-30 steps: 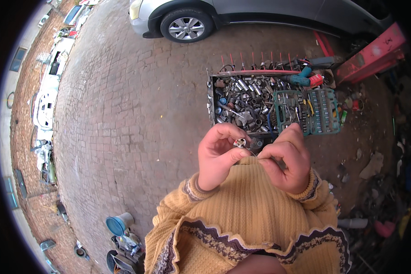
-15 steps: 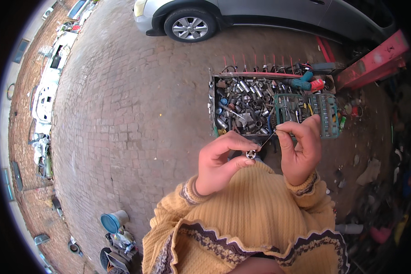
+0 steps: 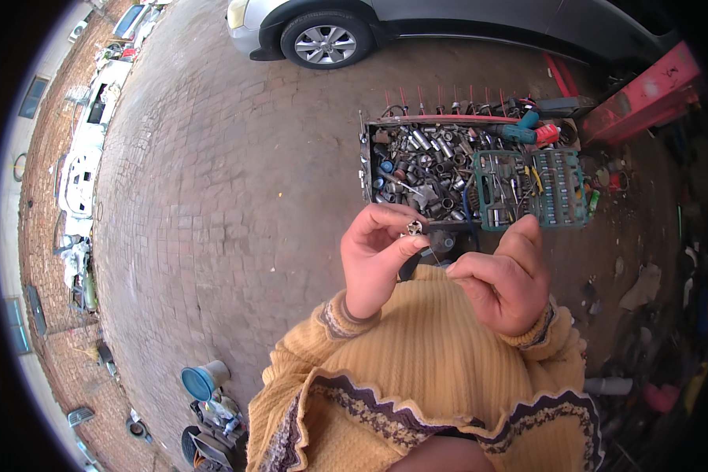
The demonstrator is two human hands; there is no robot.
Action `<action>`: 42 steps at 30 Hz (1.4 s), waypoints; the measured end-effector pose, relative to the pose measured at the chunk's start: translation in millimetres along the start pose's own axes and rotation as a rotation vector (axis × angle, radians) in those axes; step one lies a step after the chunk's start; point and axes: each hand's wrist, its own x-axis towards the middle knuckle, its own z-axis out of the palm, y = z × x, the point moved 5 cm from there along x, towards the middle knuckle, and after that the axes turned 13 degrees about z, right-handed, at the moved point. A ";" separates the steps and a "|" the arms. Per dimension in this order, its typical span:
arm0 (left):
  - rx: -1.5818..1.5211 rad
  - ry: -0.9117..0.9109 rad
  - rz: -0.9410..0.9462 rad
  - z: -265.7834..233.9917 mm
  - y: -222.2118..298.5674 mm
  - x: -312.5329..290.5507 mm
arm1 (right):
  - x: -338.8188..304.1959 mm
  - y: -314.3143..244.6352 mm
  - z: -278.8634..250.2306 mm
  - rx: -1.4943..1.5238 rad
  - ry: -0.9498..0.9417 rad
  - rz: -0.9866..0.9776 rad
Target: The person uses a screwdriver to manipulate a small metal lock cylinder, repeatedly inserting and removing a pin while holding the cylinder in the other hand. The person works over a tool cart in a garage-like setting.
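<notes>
Between the thumb and fingers of my left hand (image 3: 370, 259) sits a small round metal part (image 3: 414, 227) with slots in its face, turned up toward me. My right hand (image 3: 507, 287) pinches the end of a thin metal pick (image 3: 436, 256), which slants up and left to just below the part. Whether its tip touches the part is too small to tell. Both hands are in front of my chest. Beyond them stands a tool tray (image 3: 366, 161) heaped with sockets and metal fittings. A green socket set case (image 3: 584, 185) lies unfolded over the tray's right side.
A teal power drill (image 3: 519, 132) and a red can (image 3: 548, 135) lie at the tray's far right corner. A red lift post (image 3: 641, 98) rises to the right, a silver car (image 3: 464, 20) stands ahead. A blue bucket (image 3: 199, 383) is on the brick floor (image 3: 228, 197) to the left.
My left hand has moved up and left with the metal part. My right hand has come down and left, so the pick now points at the part from below instead of from above.
</notes>
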 end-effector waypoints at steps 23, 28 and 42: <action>0.134 0.070 0.129 -12.7 2.4 5.6 | 2.2 -13.4 -12.9 0.014 -0.028 -0.029; 0.325 -0.318 0.179 3.2 8.5 1.9 | 38.8 6.3 -30.6 -0.097 0.228 -0.023; -0.198 0.240 -0.016 -42.1 7.0 10.8 | -27.1 84.0 21.2 0.033 -0.070 0.369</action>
